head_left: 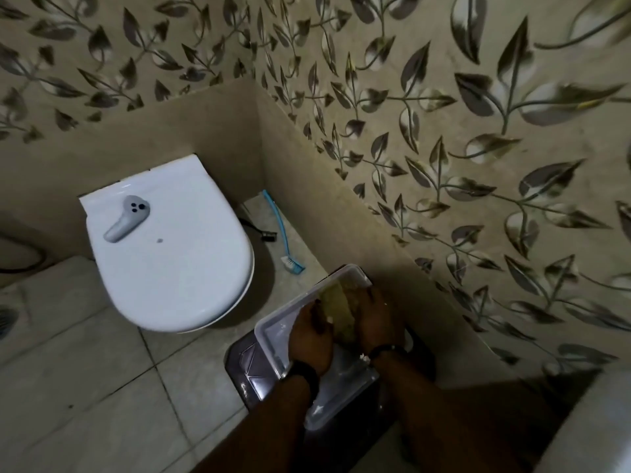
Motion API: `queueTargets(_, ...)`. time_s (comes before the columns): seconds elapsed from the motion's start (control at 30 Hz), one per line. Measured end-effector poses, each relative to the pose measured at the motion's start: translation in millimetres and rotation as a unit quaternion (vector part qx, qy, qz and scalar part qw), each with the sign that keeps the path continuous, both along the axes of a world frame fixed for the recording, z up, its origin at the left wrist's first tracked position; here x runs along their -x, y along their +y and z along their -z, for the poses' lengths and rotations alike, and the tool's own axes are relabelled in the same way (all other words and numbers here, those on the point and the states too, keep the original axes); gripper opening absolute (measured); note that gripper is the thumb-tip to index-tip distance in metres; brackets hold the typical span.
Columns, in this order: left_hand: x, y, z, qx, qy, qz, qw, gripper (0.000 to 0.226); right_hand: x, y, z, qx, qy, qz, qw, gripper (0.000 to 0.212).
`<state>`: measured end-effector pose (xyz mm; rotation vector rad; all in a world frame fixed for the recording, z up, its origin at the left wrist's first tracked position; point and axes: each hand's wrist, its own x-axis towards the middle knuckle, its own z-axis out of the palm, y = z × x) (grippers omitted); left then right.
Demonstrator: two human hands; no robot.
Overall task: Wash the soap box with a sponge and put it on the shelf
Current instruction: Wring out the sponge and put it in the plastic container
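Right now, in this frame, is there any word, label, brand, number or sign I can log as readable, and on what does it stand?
No text can be read anywhere in this view.
Grey device on the toilet lid: three dark dots only, no letters.
Clear box: no label visible; the picture is dim and blurred there.
Wall tiles: leaf pattern, no writing.
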<state>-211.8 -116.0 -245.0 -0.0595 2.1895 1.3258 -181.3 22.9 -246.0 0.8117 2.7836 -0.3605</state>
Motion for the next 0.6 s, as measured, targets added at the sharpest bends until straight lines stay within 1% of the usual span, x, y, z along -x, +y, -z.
queueTargets(0.03, -6.3, -0.1, -1.4, 0.034, 0.041, 0.008, 0.999, 0.04, -1.6, -1.3, 2.8, 0.016, -0.036, -0.041, 0.998, 0.048)
queueTargets(0.1, -14.7, -1.1, -2.8, 0.122, 0.142, 0.074, 0.98, 0.046, -1.0, -3.2, 8.2, 0.024, -0.093, -0.124, 0.988, 0.051)
queueTargets(0.2, -14.6, -1.8, 0.5, 0.185, 0.202, 0.23, 0.934, 0.042, 0.6, -5.4, 11.9, 0.013, -0.105, -0.159, 0.982, 0.047)
queueTargets(0.27, -12.1, -5.1, 2.6, 0.215, 0.22, 0.302, 0.902, 0.037, -1.5, -7.2, 11.9, -0.003, -0.115, -0.159, 0.981, 0.044)
queueTargets(0.33, -10.1, -8.3, 4.6, 0.231, 0.234, 0.334, 0.883, 0.036, -4.4, -8.0, 10.3, -0.004, -0.115, -0.154, 0.981, 0.043)
queueTargets(0.37, -9.1, -9.2, 4.3, 0.235, 0.236, 0.345, 0.878, 0.036, -5.5, -9.3, 7.7, 0.012, -0.108, -0.14, 0.984, 0.043)
queueTargets(0.43, -7.7, -9.6, 2.2, 0.236, 0.233, 0.355, 0.874, 0.034, -7.6, -12.2, 1.6, 0.045, -0.118, -0.113, 0.985, 0.045)
queueTargets(0.53, -9.8, -8.6, -5.0, 0.241, 0.222, 0.374, 0.867, 0.036, -13.2, -19.0, -0.5, 0.033, -0.208, -0.155, 0.965, 0.058)
queueTargets(0.6, -11.9, -8.5, -4.1, 0.24, 0.214, 0.379, 0.868, 0.042, -15.2, -23.0, 1.5, 0.041, -0.253, -0.159, 0.954, 0.068)
